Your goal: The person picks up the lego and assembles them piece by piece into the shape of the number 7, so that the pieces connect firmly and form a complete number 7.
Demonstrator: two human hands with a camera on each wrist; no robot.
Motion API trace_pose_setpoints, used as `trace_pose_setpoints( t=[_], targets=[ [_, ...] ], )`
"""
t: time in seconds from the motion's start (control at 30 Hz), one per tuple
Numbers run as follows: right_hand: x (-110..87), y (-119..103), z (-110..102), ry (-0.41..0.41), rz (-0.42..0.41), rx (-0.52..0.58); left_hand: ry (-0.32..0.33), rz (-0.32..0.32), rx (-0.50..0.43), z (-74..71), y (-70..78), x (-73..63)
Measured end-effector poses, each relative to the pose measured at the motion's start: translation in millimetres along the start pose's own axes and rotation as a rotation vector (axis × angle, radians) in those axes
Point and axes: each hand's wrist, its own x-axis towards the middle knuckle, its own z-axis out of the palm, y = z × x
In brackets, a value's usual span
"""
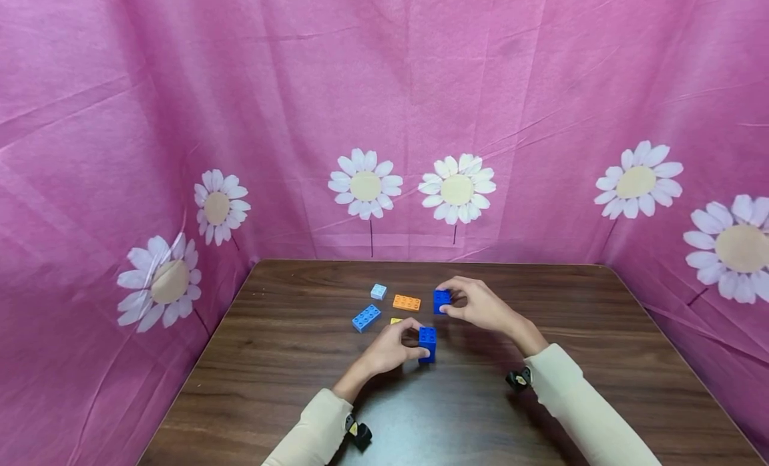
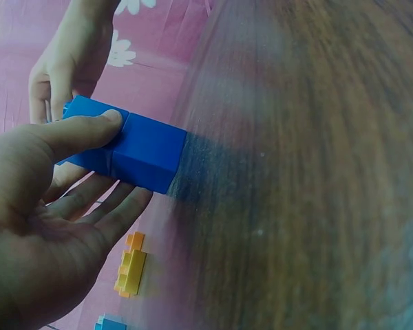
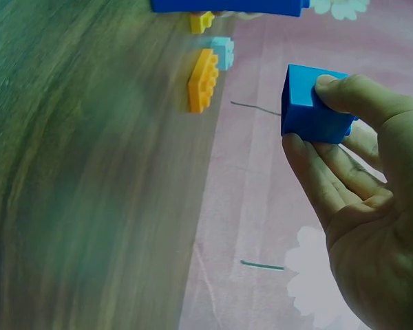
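My left hand (image 1: 389, 349) grips a stack of two dark blue toy bricks (image 2: 149, 149), thumb on one side and fingers on the other. A seam between the two bricks shows in the left wrist view. The stack stands upright at the table surface; whether it touches is hard to tell. Farther back and to the right, my right hand (image 1: 480, 306) pinches a single dark blue brick (image 3: 310, 106) between thumb and fingers. In the right wrist view that brick is off the tabletop, its studs facing the palm side. The two blue pieces are apart.
Left of the hands on the wooden table (image 1: 270, 386) lie a light blue brick (image 1: 378, 292), a longer blue brick (image 1: 366, 318) and an orange brick (image 1: 406, 302). A yellow brick (image 2: 132, 273) is partly hidden behind my left hand in the head view. A pink flowered cloth (image 1: 408, 85) hangs around the table.
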Motion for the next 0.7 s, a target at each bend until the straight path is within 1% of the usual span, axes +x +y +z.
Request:
trace_pose_setpoints(
  t=[0.1, 0.3, 0.5, 0.7],
  targets=[
    [-0.5, -6, -1, -0.007, 0.003, -0.001, -0.002, -0.003, 0.001, -0.1, -0.5, -0.2],
    [-1.9, -14, -3, 0.006, -0.036, -0.006, 0.005, -0.015, 0.01, -1.3, 0.6, 0.2],
    [-4.1, -24, -4, -0.006, -0.06, -0.008, 0.012, -0.036, 0.012, -2.1, 1.6, 0.3],
    [-6.2, -33, -4, -0.02, -0.078, -0.022, 0.011, -0.02, 0.005, -1.2, 0.8, 1.6]
  ],
)
